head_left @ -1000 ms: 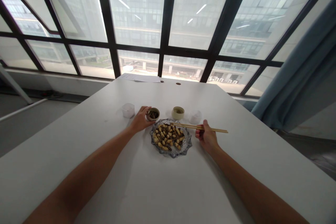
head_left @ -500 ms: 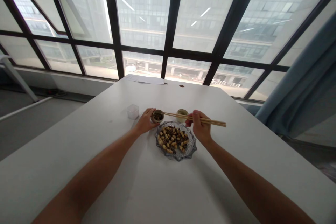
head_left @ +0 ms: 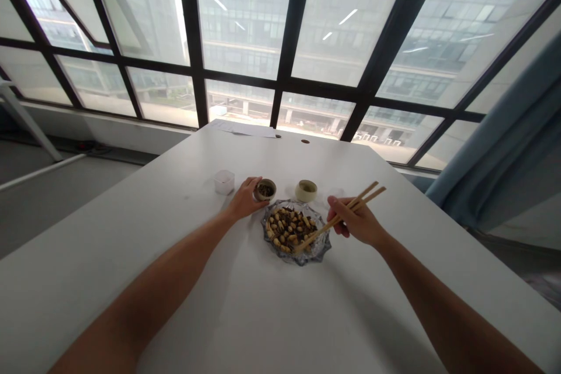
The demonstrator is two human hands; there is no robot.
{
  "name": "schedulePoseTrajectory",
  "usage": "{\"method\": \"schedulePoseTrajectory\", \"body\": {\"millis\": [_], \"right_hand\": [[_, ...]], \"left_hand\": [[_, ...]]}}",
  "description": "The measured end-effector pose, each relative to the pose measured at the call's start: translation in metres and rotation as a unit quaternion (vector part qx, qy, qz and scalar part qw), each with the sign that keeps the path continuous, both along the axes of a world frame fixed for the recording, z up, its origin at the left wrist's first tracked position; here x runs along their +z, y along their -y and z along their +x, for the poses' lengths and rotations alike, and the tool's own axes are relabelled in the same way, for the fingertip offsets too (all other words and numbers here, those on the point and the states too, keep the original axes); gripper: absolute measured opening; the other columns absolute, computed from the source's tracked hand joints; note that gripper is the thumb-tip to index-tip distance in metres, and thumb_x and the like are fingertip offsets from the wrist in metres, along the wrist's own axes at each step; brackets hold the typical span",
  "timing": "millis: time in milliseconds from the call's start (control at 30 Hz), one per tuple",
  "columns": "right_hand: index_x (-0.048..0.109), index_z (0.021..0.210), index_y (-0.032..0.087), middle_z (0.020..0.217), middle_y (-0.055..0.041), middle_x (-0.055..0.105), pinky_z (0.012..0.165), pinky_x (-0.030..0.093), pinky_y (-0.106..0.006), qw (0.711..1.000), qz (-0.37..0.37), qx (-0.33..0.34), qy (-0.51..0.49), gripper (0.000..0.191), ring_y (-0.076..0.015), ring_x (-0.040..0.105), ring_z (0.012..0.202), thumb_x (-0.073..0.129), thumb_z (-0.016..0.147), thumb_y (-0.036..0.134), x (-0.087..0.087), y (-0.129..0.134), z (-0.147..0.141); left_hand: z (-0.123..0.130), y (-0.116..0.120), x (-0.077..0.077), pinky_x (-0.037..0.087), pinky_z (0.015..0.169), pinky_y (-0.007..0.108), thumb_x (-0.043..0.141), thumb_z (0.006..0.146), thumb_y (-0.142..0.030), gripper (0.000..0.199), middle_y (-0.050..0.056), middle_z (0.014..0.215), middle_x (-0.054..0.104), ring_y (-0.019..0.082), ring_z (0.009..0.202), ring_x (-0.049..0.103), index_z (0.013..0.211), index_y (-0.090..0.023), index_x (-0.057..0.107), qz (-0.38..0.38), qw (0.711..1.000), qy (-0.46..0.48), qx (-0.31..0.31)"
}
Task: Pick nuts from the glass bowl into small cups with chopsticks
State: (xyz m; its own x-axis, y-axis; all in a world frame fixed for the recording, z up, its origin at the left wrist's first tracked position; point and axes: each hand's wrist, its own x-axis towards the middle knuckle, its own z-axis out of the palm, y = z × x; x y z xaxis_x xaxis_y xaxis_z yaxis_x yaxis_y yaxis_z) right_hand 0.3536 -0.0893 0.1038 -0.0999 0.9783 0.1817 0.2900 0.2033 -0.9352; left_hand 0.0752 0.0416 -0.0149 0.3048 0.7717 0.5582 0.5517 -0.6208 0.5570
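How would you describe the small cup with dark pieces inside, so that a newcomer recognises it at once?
On the white table, find the jagged-rimmed glass dish of nut-like pieces. Just past its far left side, the left grip holds a small round cup. Dark pieces lie inside it, whereas none show in the similar pale cup to its right.

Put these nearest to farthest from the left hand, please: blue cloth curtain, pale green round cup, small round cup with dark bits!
1. Small round cup with dark bits: in the grip of the left hand.
2. Pale green round cup: right of that cup.
3. Blue cloth curtain: far right.
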Motion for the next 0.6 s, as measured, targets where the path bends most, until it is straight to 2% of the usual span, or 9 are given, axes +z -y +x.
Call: {"method": "schedulePoseTrajectory", "body": {"millis": [100,267,433,500,600], "right_hand": [[0.065,0.054,0.016,0.035,-0.001,0.054,0.026,0.03,-0.018,0.999,-0.024,0.012,0.026,0.061,-0.0084,0.042,0.026,0.062,0.075,0.074,-0.008,0.006,0.0],[0.065,0.06,0.017,0.043,-0.0018,0.06,0.031,0.041,-0.02,0.998,0.049,-0.045,-0.003,0.057,-0.011,0.052,0.033,0.064,0.074,0.072,-0.024,-0.005,-0.007],[0.064,0.058,0.017,0.041,-0.0018,0.058,0.029,0.039,-0.02,0.989,0.081,-0.117,-0.049,0.061,-0.0109,0.05,0.031,0.065,0.07,0.077,-0.017,-0.01,0.004],[0.063,0.055,0.017,0.039,-0.0019,0.057,0.027,0.036,-0.02,0.991,0.062,-0.106,-0.05,0.062,-0.0105,0.048,0.028,0.064,0.069,0.078,-0.011,-0.005,0.009],[0.063,0.052,0.016,0.035,-0.0024,0.055,0.025,0.034,-0.019,0.999,-0.009,-0.033,-0.009,0.063,-0.0101,0.046,0.025,0.065,0.07,0.077,-0.007,0.004,0.013]], "left_hand": [[0.0,0.001,0.002,0.049,0.104,0.046,0.077,0.071,-0.038,0.078,0.014,0.136,0.051,0.029,0.128,0.051,0.14,-0.021,0.044,0.0,1.0,0.002,0.001],[0.0,0.0,0.001,0.05,0.103,0.043,0.077,0.071,-0.038,0.078,0.013,0.134,0.053,0.029,0.127,0.053,0.139,-0.019,0.044,-0.005,1.0,0.001,0.012],[0.0,-0.004,-0.004,0.046,0.107,0.043,0.076,0.072,-0.042,0.081,0.013,0.133,0.054,0.028,0.125,0.054,0.141,-0.018,0.043,-0.008,0.999,-0.004,0.043],[0.0,-0.004,-0.005,0.044,0.109,0.043,0.076,0.072,-0.043,0.08,0.013,0.133,0.054,0.028,0.125,0.054,0.141,-0.019,0.043,-0.013,0.999,-0.004,0.048],[0.0,-0.004,-0.004,0.043,0.11,0.043,0.075,0.073,-0.045,0.08,0.014,0.133,0.054,0.029,0.126,0.054,0.141,-0.018,0.042,-0.021,0.998,-0.003,0.052]]}}
